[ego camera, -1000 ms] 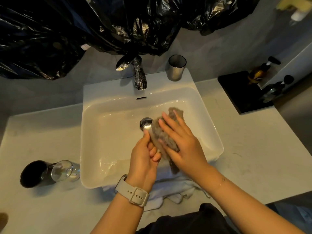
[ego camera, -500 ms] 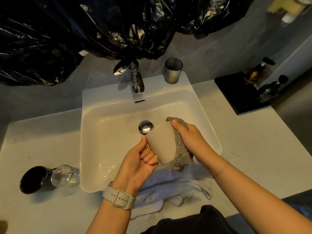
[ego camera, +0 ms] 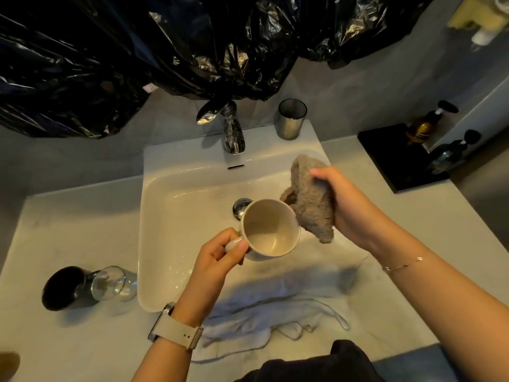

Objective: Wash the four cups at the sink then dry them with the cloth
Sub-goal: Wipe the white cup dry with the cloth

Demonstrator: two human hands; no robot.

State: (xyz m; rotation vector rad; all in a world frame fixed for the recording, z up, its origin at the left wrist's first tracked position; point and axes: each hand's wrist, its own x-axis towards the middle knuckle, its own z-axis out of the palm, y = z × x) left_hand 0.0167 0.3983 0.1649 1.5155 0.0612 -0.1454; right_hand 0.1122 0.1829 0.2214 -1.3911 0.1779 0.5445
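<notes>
Over the white sink (ego camera: 154, 216), my left hand (ego camera: 217, 257) grips a beige mug (ego camera: 268, 230) by its handle, with the mouth tilted up towards me. To the mug's right, my right hand (ego camera: 349, 208) holds a bunched grey-brown cloth (ego camera: 311, 199) whose lower edge touches the rim. A black cup (ego camera: 64, 288) and a clear glass (ego camera: 114, 282) lie on their sides on the counter left of the sink. Upright on the sink's back right corner stands a metal cup (ego camera: 291, 118).
The chrome tap (ego camera: 232, 133) rises behind the basin, with the drain plug (ego camera: 241, 205) just past the mug. A white towel (ego camera: 264, 321) hangs over the sink's front edge. At the right stands a black tray (ego camera: 391, 158) with pump bottles (ego camera: 424, 125). Black plastic sheeting (ego camera: 137, 51) hangs above.
The cloth was wrapped around the mug's outside; my right hand has pulled it off to the right. My left hand has turned the mug so its mouth faces up.
</notes>
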